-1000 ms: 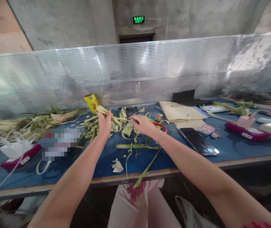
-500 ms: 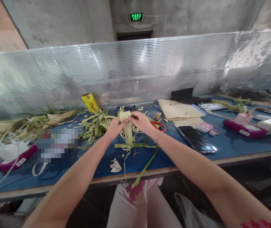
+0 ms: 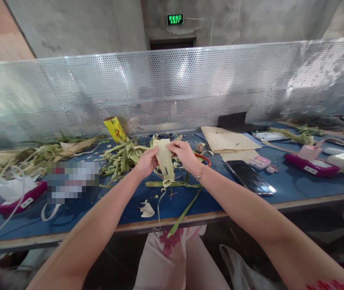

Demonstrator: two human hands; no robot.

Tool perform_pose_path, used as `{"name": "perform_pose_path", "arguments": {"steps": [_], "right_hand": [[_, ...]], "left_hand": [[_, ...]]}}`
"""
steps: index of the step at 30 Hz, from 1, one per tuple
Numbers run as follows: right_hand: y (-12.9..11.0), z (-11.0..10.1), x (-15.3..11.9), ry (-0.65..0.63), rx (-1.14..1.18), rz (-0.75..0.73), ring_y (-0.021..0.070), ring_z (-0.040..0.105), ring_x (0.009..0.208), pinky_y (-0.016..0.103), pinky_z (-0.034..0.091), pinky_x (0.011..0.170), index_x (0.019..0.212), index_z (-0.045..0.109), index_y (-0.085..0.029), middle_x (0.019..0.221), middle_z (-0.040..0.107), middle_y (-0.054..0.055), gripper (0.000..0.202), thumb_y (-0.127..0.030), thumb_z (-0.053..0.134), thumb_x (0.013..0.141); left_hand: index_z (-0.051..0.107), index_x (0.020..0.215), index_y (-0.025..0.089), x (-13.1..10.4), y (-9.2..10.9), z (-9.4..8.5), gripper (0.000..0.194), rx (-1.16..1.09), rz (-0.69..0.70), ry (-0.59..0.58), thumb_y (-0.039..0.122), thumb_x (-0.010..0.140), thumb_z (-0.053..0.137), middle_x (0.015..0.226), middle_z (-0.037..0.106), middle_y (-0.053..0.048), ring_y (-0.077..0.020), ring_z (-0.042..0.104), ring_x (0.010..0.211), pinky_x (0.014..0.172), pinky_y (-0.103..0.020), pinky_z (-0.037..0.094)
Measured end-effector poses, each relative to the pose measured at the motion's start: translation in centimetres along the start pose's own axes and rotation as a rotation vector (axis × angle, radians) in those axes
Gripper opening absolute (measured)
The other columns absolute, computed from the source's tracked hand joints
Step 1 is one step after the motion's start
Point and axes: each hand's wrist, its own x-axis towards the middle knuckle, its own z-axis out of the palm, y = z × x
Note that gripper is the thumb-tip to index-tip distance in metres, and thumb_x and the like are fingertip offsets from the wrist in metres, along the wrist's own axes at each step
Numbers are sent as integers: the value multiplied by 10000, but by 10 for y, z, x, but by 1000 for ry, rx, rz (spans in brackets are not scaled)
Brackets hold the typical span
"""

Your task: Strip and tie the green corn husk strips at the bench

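Observation:
A pale green corn husk (image 3: 165,158) is stretched flat between my two hands, above the middle of the blue table. My left hand (image 3: 147,162) pinches its left edge. At its upper right edge, my right hand (image 3: 184,152) grips it with thumb and fingers. The husk's lower end hangs in split strips, with a curled loop at the bottom. Behind my left hand lies a heap of green husk scraps (image 3: 119,161). A longer green strip (image 3: 174,185) lies on the table below the held husk. Part of a red ring-shaped handle (image 3: 205,158) shows behind my right wrist.
A black phone (image 3: 250,177), a pink case (image 3: 260,162) and tan paper (image 3: 230,139) lie to the right. Magenta power strips (image 3: 313,166) with cables sit on both sides. A yellow cardboard tube (image 3: 115,129) stands before the perforated metal screen (image 3: 184,92). More husks (image 3: 54,155) are at left.
The husk, earlier narrower and folded at the top between my fingers, is now spread wider and flat. My hands have moved slightly apart, each on one side of it.

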Motion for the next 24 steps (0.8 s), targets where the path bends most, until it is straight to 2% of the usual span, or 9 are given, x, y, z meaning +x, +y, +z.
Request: {"name": "perform_pose_path", "arguments": {"steps": [5,8,11,13,16,19,24], "right_hand": [[2,3,1,15,-19,13,69,378,479,216,346,485,621,491,-165,555,430,-33,205,-362,503,677],[3,3,2,14,-44,25,74,396,492,217,368,508,626,471,-169,564,437,-30,179,-331,461,702],[2,2,1,-6,-222,-15,89,426,506,231,375,532,612,441,-175,557,430,-29,159,-282,415,727],[-1,3,-1,-16,-405,-92,99,433,518,236,356,541,603,425,-180,546,425,-31,139,-240,411,728],[-6,8,-7,-43,-500,-160,100,428,536,230,338,547,634,421,-187,561,442,-38,67,-175,432,699],[-9,12,-12,-54,-514,-188,99,412,525,227,325,534,613,379,-195,541,427,-44,142,-234,446,733],[-7,14,-13,-103,-538,-237,92,377,484,220,294,501,575,282,-202,503,371,-51,281,-319,384,809]], "left_hand": [[615,697,115,3,-3,0,171,32,82,42,259,706,524,637,652,-62,-174,607,628,621,-306,476],[598,666,129,6,-5,-2,198,124,154,62,312,695,528,611,628,-46,-170,586,621,608,-296,458],[571,608,141,7,-5,-6,223,425,288,81,338,698,518,536,550,-5,-141,522,570,575,-268,418],[561,611,151,5,-3,-6,142,710,409,178,277,675,544,530,498,25,-113,452,539,554,-242,366],[550,665,170,-1,1,-3,116,862,551,263,260,717,498,581,493,28,-108,426,560,558,-231,327],[520,645,180,-7,3,3,161,935,624,258,277,757,458,556,471,23,-113,416,543,552,-233,304],[405,590,196,-10,-1,7,232,991,635,299,282,806,392,503,396,29,-116,381,495,530,-244,271]]}}
